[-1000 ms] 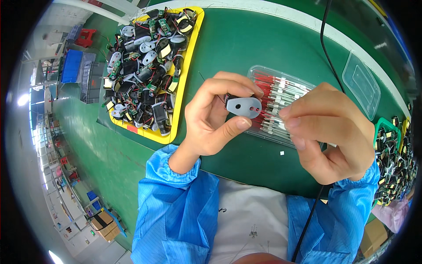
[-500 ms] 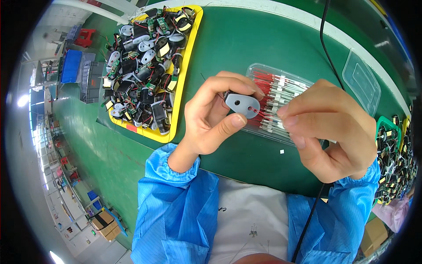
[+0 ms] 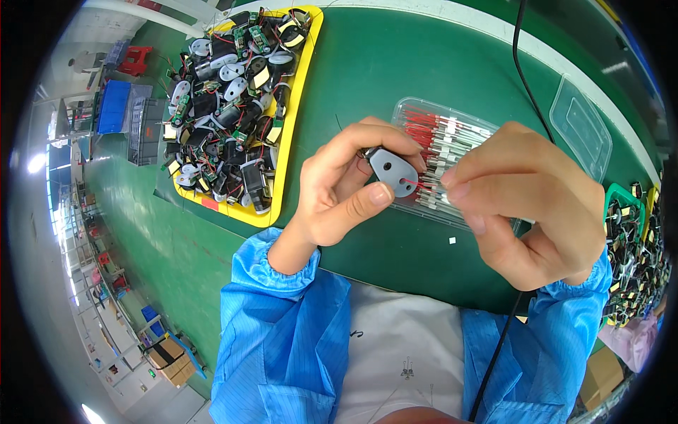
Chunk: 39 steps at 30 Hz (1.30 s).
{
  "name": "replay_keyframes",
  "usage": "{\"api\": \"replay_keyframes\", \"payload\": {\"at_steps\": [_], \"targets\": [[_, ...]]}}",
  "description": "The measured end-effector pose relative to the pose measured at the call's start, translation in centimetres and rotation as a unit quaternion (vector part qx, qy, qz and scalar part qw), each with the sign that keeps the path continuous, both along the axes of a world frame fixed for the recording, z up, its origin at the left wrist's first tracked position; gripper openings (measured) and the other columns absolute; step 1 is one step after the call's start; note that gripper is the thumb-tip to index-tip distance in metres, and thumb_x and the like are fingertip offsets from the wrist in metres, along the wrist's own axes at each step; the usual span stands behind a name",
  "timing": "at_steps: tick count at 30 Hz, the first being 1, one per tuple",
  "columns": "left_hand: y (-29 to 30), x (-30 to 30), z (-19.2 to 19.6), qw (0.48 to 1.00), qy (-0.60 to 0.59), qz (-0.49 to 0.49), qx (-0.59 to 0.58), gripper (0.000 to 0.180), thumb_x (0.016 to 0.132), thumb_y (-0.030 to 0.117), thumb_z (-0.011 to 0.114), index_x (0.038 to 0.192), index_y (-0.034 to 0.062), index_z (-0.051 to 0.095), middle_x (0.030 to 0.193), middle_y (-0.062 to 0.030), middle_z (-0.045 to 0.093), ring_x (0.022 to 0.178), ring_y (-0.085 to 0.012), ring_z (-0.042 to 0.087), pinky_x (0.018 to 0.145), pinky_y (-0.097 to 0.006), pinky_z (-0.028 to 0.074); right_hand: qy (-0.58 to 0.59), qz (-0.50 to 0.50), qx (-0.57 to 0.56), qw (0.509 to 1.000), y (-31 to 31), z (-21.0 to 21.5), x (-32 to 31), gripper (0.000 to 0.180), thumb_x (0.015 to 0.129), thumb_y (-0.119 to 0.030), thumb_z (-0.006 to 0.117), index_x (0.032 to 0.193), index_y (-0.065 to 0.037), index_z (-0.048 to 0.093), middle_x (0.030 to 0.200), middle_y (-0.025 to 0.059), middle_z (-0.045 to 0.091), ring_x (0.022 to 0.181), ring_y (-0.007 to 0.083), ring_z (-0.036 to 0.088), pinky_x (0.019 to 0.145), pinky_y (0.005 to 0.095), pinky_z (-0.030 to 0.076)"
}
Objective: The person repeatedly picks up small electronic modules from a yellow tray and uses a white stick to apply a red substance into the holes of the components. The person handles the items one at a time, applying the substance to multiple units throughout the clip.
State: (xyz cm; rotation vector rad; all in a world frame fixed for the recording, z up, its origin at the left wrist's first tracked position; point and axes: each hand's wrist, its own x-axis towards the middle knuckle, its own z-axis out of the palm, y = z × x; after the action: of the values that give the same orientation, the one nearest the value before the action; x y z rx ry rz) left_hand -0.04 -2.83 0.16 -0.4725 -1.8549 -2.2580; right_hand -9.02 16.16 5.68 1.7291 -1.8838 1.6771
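Note:
My left hand is closed around a small black housing whose grey oval end plate faces up. The plate has a larger dark hole and small ones near its right end. At the small holes shows a thin red-ended lead, stretching toward my right hand. The right thumb and forefinger are pinched together just right of the plate; the lead's far part is hidden by them. Beneath both hands lies a clear plastic box filled with rows of red and white leads.
A yellow tray heaped with black housings, grey plates and green circuit boards stands at the left. Behind the box on the right lie a clear lid and a black cable. A green tray of similar parts sits far right.
The grey plate has turned slightly clockwise in my left hand, its right end now lower. My right fingers have shifted a little left, closer to the plate.

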Motion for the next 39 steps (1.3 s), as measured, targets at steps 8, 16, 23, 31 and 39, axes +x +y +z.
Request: {"api": "replay_keyframes", "payload": {"at_steps": [8,16,23,31,39], "targets": [[0.2,-0.1,0.3,0.999,0.025,0.02,-0.037,0.04,0.081,0.01,0.065,0.112,-0.0098,0.049,0.107,-0.0197,0.054,0.099,-0.025,0.055,0.086,-0.035,0.044,0.003,0.0,0.006,1.0,-0.5,-1.1,0.2,0.022,0.069,0.011,0.061,0.089,0.004,0.061,0.085,0.0178,0.063,0.065,0.0234,0.06,0.055,0.0305,0.047],[0.3,-0.1,-0.1,0.997,-0.007,0.074,-0.008,0.043,0.072,0.001,0.074,0.108,-0.006,0.052,0.105,-0.0162,0.056,0.097,-0.022,0.056,0.087,-0.034,0.044,-0.076,-0.03,0.074,0.994,-0.7,-1.2,-0.5,0.019,0.071,0.003,0.068,0.09,0.004,0.063,0.084,0.0142,0.064,0.068,0.0234,0.062,0.06,0.0287,0.049],[0.5,-0.4,-0.8,0.99,0.015,0.118,-0.076,0.048,0.072,0.024,0.077,0.102,-0.0013,0.049,0.098,-0.0167,0.056,0.089,-0.0211,0.057,0.078,-0.031,0.045,-0.099,-0.05,0.109,0.988,-0.8,-1.4,-0.6,0.019,0.069,-0.003,0.072,0.085,0.004,0.064,0.077,0.0122,0.064,0.065,0.0226,0.061,0.057,0.0286,0.047],[0.2,-0.3,-0.8,0.994,0.048,0.064,-0.078,0.04,0.071,0.011,0.076,0.099,-0.0018,0.051,0.095,-0.0151,0.058,0.088,-0.0214,0.057,0.077,-0.031,0.046,-0.037,0.007,0.05,0.998,-1.2,-2.3,-1.0,0.014,0.065,-0.003,0.073,0.076,0.0,0.063,0.069,0.0101,0.06,0.058,0.0233,0.058,0.051,0.0312,0.045],[0.7,-0.1,-1.1,0.991,0.068,0.087,-0.078,0.039,0.075,0.012,0.074,0.1,-0.0016,0.047,0.094,-0.0147,0.056,0.083,-0.0191,0.055,0.073,-0.029,0.045,-0.014,-0.028,0.008,0.999,-1.8,-3.0,-0.6,0.014,0.064,-0.002,0.072,0.075,0.0,0.062,0.068,0.0105,0.058,0.057,0.0237,0.057,0.05,0.0311,0.046]]}}
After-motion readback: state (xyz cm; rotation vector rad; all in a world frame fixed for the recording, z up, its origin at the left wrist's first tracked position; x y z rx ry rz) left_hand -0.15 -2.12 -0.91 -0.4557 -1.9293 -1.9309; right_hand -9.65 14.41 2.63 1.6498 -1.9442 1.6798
